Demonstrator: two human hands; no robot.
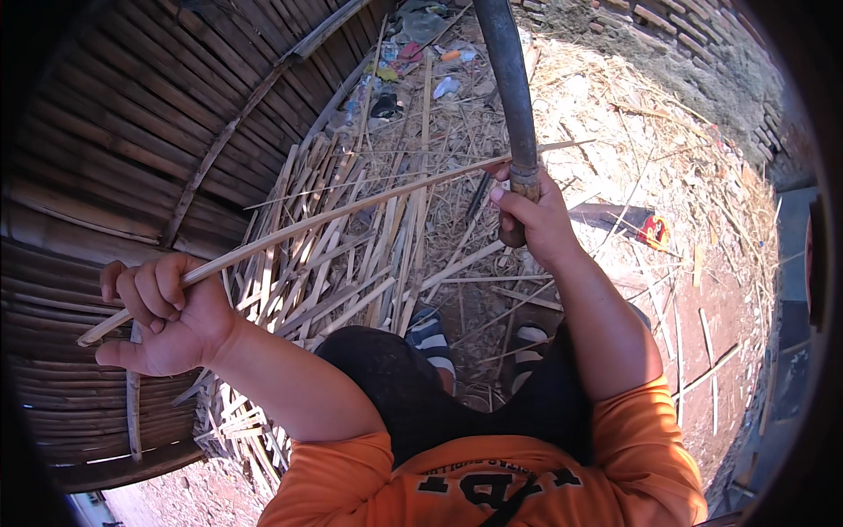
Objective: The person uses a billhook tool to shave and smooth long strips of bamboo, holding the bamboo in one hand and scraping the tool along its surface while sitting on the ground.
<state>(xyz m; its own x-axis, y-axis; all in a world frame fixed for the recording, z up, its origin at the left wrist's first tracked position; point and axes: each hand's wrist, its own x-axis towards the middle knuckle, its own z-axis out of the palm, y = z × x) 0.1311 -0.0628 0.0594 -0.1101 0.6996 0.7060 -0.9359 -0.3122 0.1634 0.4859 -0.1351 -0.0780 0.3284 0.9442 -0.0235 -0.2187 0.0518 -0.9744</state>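
Note:
My left hand (180,321) is closed around the near end of a long, thin bamboo strip (351,208), its thumb stretched out below. The strip slants up to the right across my front and passes at the far side of the blade's base. My right hand (546,215) grips the short wooden handle (524,182) of a large knife. Its long, dark, slightly curved blade (509,79) points away from me, beyond the top edge of the picture. Fingertips of my right hand show close to the strip; whether they press on it I cannot tell.
Many split bamboo strips (351,263) lie heaped on the ground at the left. A bamboo slat wall (132,132) rises beyond them. Shavings (606,114) cover the sunlit ground, with plastic litter (446,87) farther off. A brick wall (676,35) stands at the far right.

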